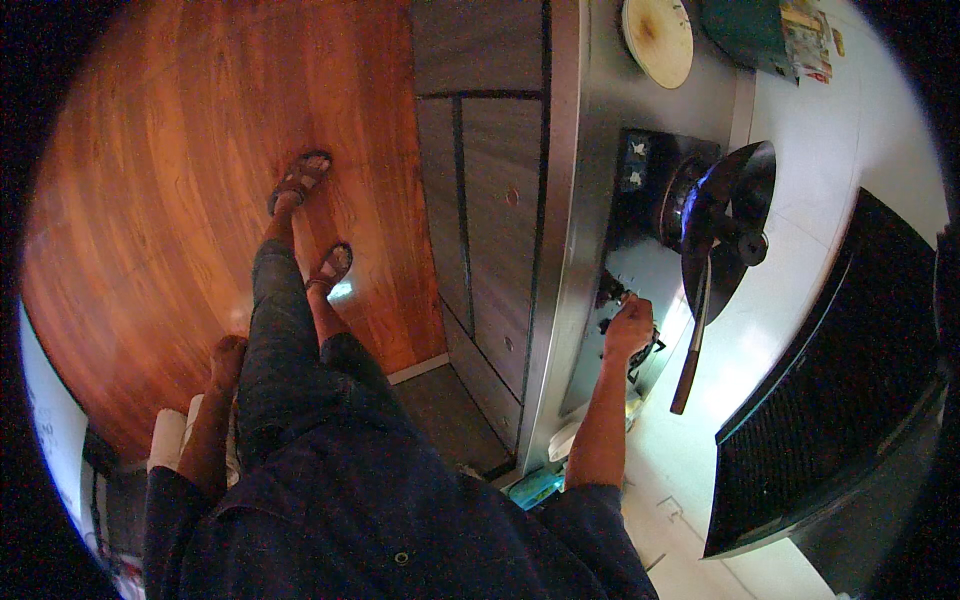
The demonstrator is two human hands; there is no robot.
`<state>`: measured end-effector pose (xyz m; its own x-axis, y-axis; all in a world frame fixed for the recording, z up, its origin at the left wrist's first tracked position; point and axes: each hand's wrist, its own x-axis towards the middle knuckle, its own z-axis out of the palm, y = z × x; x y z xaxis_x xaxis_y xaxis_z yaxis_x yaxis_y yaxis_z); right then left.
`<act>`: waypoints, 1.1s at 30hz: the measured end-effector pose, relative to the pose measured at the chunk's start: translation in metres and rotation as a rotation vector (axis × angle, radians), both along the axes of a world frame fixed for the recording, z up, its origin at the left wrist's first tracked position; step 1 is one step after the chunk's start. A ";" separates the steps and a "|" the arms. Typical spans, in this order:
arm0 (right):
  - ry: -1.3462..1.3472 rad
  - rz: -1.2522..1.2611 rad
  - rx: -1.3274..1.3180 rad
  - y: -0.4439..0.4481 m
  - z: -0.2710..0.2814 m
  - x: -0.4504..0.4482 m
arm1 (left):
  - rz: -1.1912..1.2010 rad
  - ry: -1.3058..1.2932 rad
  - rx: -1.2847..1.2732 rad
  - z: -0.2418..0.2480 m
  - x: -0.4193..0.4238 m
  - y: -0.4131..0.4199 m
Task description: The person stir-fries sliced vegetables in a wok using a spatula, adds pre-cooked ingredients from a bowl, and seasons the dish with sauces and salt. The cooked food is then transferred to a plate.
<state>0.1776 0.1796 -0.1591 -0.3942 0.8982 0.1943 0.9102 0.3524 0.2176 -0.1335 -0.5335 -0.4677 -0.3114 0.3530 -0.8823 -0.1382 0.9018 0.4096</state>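
Observation:
My right hand (630,328) reaches over the gas cooktop (645,225), its fingers curled close to the glass beside a black pan support (649,354). What the fingers touch is hidden. A dark wok (739,184) sits over a burner with a blue flame (696,201) lit beneath it. A metal spatula with a wooden handle (684,382) leans in the wok, its handle sticking out past the rim. My left hand (227,360) hangs beside my leg, far from the cooktop; its fingers look loosely curled and are partly in shadow.
A cream-coloured round plate (660,41) lies on the steel counter (600,67). A black range hood (817,360) juts out from the tiled wall (799,225). Grey cabinet fronts (499,210) stand below the counter, over a wooden floor (172,187). A teal packet (536,487) is near my right elbow.

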 end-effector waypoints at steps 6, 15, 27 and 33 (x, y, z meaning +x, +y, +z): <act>0.054 0.008 -0.024 0.001 -0.002 0.004 | 0.208 -0.082 -0.013 0.008 -0.001 0.004; 0.030 -0.039 -0.049 0.002 -0.001 0.005 | 0.231 0.047 0.065 0.011 -0.002 0.003; 0.021 -0.059 -0.043 0.004 -0.005 0.014 | -0.471 0.469 0.195 -0.003 -0.002 -0.003; 0.145 -0.009 -0.056 0.001 -0.001 0.006 | -0.400 0.375 0.266 0.052 -0.023 0.051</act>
<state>0.1836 0.1807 -0.1597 -0.3577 0.9125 0.1984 0.9338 0.3521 0.0641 -0.1561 -0.4825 -0.4157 -0.3818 0.7002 -0.6033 0.3876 0.7139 0.5832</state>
